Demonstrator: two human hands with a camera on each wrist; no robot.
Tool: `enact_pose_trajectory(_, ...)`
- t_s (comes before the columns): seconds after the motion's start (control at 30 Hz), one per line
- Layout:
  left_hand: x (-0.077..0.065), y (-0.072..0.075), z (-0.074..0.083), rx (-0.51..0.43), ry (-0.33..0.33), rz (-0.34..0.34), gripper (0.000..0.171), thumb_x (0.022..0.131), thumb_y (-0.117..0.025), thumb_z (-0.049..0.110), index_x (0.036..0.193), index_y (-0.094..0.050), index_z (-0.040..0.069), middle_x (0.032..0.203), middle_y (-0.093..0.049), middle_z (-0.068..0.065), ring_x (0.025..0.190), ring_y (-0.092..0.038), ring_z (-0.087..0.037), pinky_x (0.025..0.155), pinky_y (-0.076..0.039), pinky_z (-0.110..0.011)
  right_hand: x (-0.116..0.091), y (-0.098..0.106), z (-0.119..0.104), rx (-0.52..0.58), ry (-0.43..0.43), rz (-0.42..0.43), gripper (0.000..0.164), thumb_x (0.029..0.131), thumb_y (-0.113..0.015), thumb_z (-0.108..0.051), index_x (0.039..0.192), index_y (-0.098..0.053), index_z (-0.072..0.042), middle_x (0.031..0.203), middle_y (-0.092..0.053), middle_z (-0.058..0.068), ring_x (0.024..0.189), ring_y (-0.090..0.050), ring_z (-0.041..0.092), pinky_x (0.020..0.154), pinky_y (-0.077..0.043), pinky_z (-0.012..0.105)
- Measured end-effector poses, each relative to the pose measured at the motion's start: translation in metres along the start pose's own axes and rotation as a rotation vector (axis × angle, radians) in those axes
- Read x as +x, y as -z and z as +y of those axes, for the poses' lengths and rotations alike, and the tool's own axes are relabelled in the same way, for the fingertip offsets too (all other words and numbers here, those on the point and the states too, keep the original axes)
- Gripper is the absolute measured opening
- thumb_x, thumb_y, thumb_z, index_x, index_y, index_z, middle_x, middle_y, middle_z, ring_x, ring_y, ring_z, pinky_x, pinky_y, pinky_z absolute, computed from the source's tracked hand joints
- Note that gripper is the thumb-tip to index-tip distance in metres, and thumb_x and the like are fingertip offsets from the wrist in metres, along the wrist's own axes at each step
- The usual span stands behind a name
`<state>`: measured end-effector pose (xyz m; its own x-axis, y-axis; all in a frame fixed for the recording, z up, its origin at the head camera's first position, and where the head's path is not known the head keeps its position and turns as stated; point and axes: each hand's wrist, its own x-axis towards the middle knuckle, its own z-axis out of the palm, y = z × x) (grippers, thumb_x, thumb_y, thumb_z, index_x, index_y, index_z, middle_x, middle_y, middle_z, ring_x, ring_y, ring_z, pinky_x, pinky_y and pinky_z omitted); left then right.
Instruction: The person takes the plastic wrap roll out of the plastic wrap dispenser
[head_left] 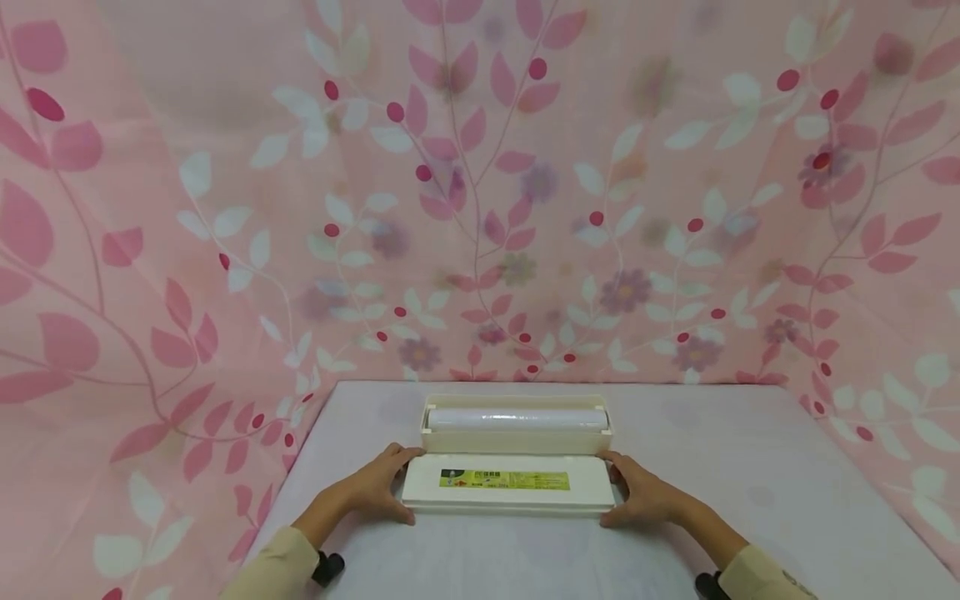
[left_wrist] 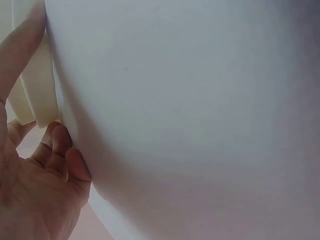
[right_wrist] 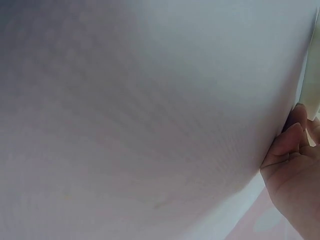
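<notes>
A cream cling film box (head_left: 517, 442) stands on the table with its top off, and a shiny white roll of cling film (head_left: 517, 419) lies inside. Directly in front of it is the long cream lid (head_left: 506, 498), bearing a green and yellow label (head_left: 504, 480). My left hand (head_left: 378, 485) grips the lid's left end, thumb at the near edge and fingers towards the far edge. At the right end my right hand (head_left: 647, 493) holds it the same way. The left wrist view shows the lid end (left_wrist: 42, 80) between thumb and fingers. Whether the lid joins the box I cannot tell.
A pale cloth covers the table (head_left: 750, 467), whose far edge runs just behind the box. Pink fabric (head_left: 480, 250) with leaves and flowers hangs behind the table and down both sides.
</notes>
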<state>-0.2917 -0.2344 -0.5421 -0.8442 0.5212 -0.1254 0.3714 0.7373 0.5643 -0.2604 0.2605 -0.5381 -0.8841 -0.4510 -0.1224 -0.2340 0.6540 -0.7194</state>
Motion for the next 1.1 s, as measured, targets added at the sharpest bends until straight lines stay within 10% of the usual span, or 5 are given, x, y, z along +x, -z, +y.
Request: enact_pose_trajectory(1.1, 0.0005, 0.0019, -0.0031, 0.017, -0.028, -0.003, 0.111, 0.059, -0.093, 0.049, 0.149, -0.038, 0.015, 0.122, -0.045, -0.003, 0.106, -0.047, -0.015, 0.093, -0.047, -0.039, -0.0004, -0.0022, 0.0048, 0.014, -0.002, 0.011, 0.104, 0.069, -0.090, -0.031, 0.149, -0.030, -0.001, 0.119, -0.048, 0.010, 0.109, -0.043, 0.023, 0.090, -0.038, 0.028)
